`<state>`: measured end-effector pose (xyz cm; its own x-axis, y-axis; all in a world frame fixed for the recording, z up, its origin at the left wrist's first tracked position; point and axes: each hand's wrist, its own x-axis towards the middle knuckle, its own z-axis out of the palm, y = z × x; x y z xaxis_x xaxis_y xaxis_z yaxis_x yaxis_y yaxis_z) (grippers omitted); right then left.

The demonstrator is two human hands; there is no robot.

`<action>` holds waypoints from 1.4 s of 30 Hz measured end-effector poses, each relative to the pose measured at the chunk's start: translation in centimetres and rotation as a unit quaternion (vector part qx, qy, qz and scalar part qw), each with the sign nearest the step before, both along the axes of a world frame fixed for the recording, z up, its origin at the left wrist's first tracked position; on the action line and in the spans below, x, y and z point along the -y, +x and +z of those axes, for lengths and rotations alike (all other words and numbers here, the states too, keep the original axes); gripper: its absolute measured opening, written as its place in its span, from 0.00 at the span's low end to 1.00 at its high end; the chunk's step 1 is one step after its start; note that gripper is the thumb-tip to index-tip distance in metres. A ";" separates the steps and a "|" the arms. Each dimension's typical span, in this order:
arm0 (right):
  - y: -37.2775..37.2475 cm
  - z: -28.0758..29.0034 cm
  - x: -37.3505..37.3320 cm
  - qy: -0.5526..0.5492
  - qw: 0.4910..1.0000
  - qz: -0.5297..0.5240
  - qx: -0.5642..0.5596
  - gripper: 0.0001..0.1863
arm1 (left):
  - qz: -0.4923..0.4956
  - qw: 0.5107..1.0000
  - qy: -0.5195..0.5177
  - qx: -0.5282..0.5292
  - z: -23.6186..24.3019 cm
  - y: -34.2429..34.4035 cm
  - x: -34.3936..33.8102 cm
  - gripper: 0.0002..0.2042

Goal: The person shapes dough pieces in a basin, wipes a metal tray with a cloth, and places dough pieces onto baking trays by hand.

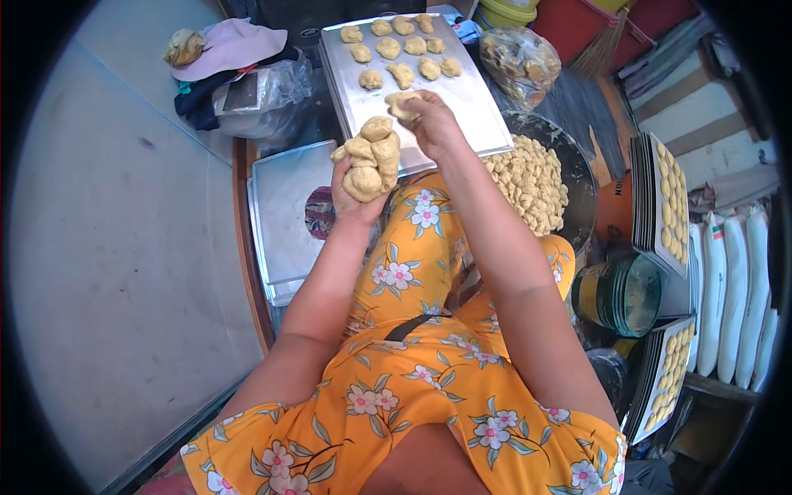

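My left hand (353, 195) is closed around a stack of pale yellow dough lumps (370, 151), held just below the metal tray (448, 136). My right hand (431, 124) pinches one dough piece (400, 106) over that tray's near part. Toward the tray's far end lie rows of several dough pieces (388, 47). A big dark round pan (577, 169) beside my right forearm holds a heap of more small dough pieces (535, 183).
Stacked empty trays (280, 190) lie at left by a pale wall (124, 247). Bags and cloths (239, 45) sit at back left, a clear bag (518, 62) at back right. Two tray stacks with dough (666, 206), green pails (627, 293) and white sacks (734, 297) stand at right.
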<state>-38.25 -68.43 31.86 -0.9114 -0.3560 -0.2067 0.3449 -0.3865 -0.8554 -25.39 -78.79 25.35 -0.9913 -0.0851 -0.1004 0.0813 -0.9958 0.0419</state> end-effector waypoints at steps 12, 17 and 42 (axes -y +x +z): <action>-3.7 -5.2 3.0 0.508 0.751 0.041 -0.421 0.18 | 0.038 0.999 -0.002 -0.013 -3.0 -1.4 4.6 0.26; -3.0 -2.6 2.7 0.591 0.660 0.054 -0.461 0.22 | 0.039 0.999 -0.031 0.006 -2.7 -2.1 4.6 0.25; -4.3 -0.2 -3.0 0.153 0.953 0.195 -0.172 0.16 | 0.042 0.999 0.015 0.019 -1.4 -5.7 1.5 0.24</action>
